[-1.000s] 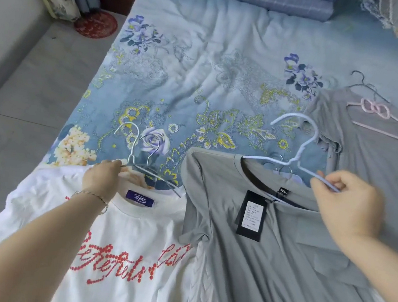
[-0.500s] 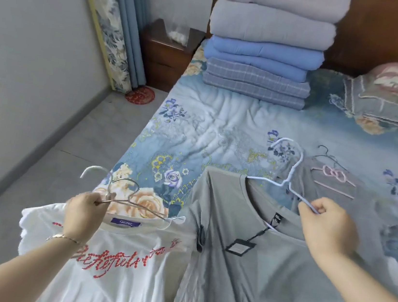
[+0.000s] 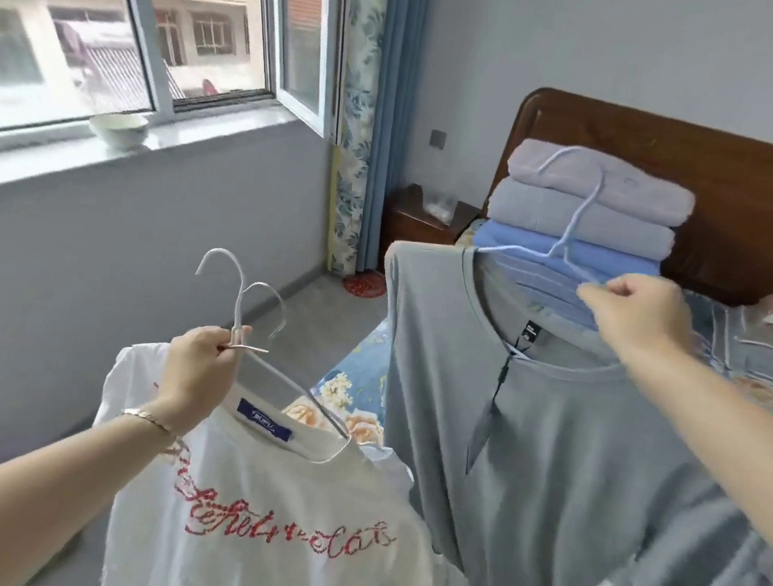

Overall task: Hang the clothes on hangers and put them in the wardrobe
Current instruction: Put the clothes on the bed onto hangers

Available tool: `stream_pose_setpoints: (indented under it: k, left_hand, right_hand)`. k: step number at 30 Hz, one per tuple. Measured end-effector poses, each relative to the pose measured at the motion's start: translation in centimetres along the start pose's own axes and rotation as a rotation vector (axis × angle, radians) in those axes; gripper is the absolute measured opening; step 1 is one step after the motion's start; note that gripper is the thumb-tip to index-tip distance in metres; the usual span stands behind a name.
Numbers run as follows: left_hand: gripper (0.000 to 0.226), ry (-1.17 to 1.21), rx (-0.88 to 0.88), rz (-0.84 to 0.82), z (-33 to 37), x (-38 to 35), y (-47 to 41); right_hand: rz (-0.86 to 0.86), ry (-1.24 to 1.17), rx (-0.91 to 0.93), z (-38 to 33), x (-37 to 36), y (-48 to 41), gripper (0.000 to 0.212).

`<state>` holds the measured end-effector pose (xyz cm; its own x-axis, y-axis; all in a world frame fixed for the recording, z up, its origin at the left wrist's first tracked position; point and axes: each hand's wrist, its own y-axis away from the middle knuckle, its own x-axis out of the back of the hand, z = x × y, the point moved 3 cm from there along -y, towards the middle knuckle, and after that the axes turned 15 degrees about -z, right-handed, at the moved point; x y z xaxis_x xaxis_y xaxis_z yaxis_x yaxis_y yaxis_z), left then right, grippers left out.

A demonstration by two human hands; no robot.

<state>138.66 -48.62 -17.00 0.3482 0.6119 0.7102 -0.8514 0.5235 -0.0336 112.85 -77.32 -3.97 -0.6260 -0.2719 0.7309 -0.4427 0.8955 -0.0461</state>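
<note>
**While both hands hold hangers: two T-shirts, held up beside the bed**

White T-shirt, near left: red script across the chest, not legible; blue neck label, lettering blurred. Left hand grips two white hangers at their necks. Grey T-shirt, right: black neck label and hang tag, print too small. Right hand, well apart, pinches the pale blue hanger by one arm. Grey floor runs between the bed and the left wall. Bowl on the windowsill, contents hidden.

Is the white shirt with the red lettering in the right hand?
No, the left hand grips the hangers carrying the white shirt, while the right hand holds the blue hanger bearing the grey shirt.
</note>
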Motion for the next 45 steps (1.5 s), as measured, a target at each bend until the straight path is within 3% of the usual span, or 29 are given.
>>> stream_pose_setpoints:
  k: [3, 6, 9, 16, 23, 28, 31, 34, 38, 42, 45]
  left_hand:
    - [0.055, -0.003, -0.054, 0.031, 0.7, 3.2, 1.2]
    - [0.055, 0.032, -0.083, 0.083, 0.8, 6.2, 1.3]
    - [0.054, 0.061, -0.093, 0.131, 0.4, 8.5, 0.7]
    - [0.053, 0.028, -0.143, 0.13, -0.7, 10.4, -0.7]
    - [0.047, 0.198, -0.241, 0.045, -2.2, 10.1, -1.9]
    - [0.01, 0.149, -0.426, -0.295, -2.9, 11.2, -2.2]
    - [0.04, -0.029, -0.441, -0.419, -4.9, 11.9, -3.8]
    - [0.057, -0.124, -0.273, -0.508, -6.6, 12.4, -5.4]
    - [0.051, -0.205, -0.224, -0.411, -7.6, 12.6, -6.6]
    - [0.063, -0.173, -0.294, -0.26, -8.7, 14.1, -4.7]
    - [0.057, -0.212, -0.363, -0.105, -8.6, 15.7, -2.1]
  right_hand:
    - [-0.121, -0.074, 0.145, -6.5, -2.2, 2.1, 0.031]
    - [-0.401, -0.188, 0.213, -10.9, -7.1, 5.9, 0.038]
    - [-0.627, -0.228, 0.249, -12.5, -12.5, 9.4, 0.035]
    - [-0.927, -0.106, 0.373, -14.5, -19.4, 14.4, 0.036]
    - [-0.831, -0.094, 0.42, -15.5, -21.2, 14.9, 0.02]
    - [-0.681, -0.115, 0.383, -15.5, -21.6, 14.2, 0.016]
    - [-0.63, -0.108, 0.377, -15.3, -21.8, 13.9, 0.041]
    - [-0.588, -0.088, 0.37, -15.9, -21.6, 13.7, 0.031]
    - [-0.613, -0.111, 0.348, -16.8, -21.7, 13.6, 0.034]
    - [-0.746, -0.243, 0.314, -17.8, -21.6, 15.4, 0.032]
    - [-0.806, -0.266, 0.34, -18.7, -21.3, 17.5, 0.029]
